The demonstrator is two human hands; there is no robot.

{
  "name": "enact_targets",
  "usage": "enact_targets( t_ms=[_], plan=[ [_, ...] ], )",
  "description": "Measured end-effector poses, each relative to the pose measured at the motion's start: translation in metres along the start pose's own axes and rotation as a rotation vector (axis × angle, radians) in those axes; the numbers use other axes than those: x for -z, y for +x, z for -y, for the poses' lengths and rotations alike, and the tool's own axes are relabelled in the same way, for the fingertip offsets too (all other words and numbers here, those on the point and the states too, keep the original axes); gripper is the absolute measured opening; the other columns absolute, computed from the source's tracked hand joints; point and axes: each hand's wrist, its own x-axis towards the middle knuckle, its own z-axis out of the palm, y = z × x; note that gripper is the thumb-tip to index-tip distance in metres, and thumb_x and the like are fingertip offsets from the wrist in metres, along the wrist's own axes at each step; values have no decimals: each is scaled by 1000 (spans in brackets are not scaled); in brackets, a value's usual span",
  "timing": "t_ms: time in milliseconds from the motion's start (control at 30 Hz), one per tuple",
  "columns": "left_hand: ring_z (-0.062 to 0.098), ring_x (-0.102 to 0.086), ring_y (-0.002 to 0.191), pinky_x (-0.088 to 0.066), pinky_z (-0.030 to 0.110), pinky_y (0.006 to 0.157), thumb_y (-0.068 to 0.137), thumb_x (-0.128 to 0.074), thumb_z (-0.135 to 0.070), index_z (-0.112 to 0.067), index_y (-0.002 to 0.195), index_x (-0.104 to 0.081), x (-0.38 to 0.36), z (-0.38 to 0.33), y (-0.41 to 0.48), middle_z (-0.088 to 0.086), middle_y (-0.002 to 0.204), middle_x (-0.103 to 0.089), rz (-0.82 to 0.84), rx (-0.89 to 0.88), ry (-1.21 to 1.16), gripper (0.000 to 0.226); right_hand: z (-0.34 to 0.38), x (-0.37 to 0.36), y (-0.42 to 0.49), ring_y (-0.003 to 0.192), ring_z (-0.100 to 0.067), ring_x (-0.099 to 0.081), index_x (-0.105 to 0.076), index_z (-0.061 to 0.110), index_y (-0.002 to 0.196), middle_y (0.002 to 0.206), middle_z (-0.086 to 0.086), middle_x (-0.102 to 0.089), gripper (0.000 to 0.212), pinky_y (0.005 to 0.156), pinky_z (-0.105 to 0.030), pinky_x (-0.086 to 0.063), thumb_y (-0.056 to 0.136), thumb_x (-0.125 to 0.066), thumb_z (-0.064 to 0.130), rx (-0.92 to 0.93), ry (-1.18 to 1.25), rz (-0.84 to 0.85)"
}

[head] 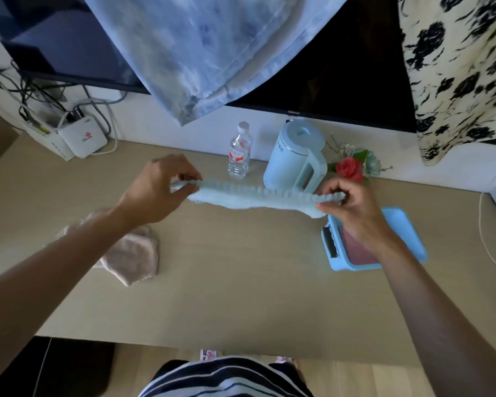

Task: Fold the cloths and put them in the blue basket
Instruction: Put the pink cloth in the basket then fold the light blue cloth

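Head view: two hands hold a light blue cloth stretched above the table, near the blue basket.

The left hand (158, 187) and the right hand (345, 204) each pinch one end of the light blue cloth (255, 196), the grip of both closed on its edge, so it hangs in the air over the table (241, 267). The blue basket (413, 239) lies just under the right hand, with something pink inside. A pink cloth (132, 253) waits on the table, far from the basket on the left hand's side. I think the cloth may slip from one pinch and fold crooked, or it may brush the water bottle (239, 151) and the blue kettle (294, 156) behind the basket and tip the bottle. The red bottle label and the kettle's marking are too small to read.
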Motion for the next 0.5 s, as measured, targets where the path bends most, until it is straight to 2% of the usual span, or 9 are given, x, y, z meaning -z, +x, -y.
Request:
enact_targets(
  t_ms=[33, 100, 200, 267, 333, 400, 500],
  plan=[
    [14, -60, 73, -47, 23, 71, 82, -73, -11, -9, 89, -74, -5, 5, -11, 2, 82, -65, 45, -19, -15, 7, -7, -6, -8, 76, -8, -60, -63, 19, 76, 80, 12, -67, 22, 73, -26, -48, 76, -77, 2, -20, -1, 48],
    [14, -61, 74, -46, 23, 71, 83, -69, -21, -10, 88, -74, -21, 16, -40, 0, 82, -66, 157, -32, -33, 13, -29, -22, -28, 88, -2, -67, -63, 26, 74, 92, 14, -75, 28, 79, -18, -48, 74, -77, 2, -67, -36, 126],
    [5, -58, 75, -41, 14, 72, 83, -61, -37, -17, 87, -75, -57, 35, -90, -8, 83, -65, 328, 51, -47, 25, -75, -50, -58, 101, -7, -70, -63, 27, 75, 103, 7, -78, 28, 90, -20, -48, 75, -76, 2, -144, -128, 234],
    [-3, -55, 73, -41, 12, 70, 83, -65, -36, -22, 87, -74, -83, 48, -121, -17, 83, -60, 407, 142, -61, 17, -108, -68, -76, 96, -5, -70, -64, 27, 75, 98, 10, -78, 27, 87, -21, -49, 77, -76, 3, -210, -202, 301],
    [-6, -55, 73, -45, 18, 71, 83, -73, -26, -24, 88, -74, -104, 59, -146, -20, 82, -59, 484, 226, -69, 6, -133, -84, -92, 85, -4, -68, -64, 30, 75, 90, 10, -76, 23, 79, -25, -50, 76, -75, 9, -261, -264, 327],
    [1, -59, 76, -48, 24, 73, 83, -74, -23, -22, 90, -74, -119, 66, -159, -17, 82, -61, 552, 295, -77, 7, -150, -98, -102, 69, -6, -61, -63, 28, 78, 78, 10, -69, 20, 68, -28, -46, 77, -74, 12, -304, -308, 325],
    [8, -64, 79, -49, 27, 75, 85, -74, -26, -24, 89, -74, -131, 67, -156, -17, 83, -63, 556, 344, -92, 4, -161, -106, -106, 53, -1, -49, -63, 17, 83, 66, 10, -56, 12, 55, -20, -36, 81, -73, 10, -336, -310, 258]
  ],
)
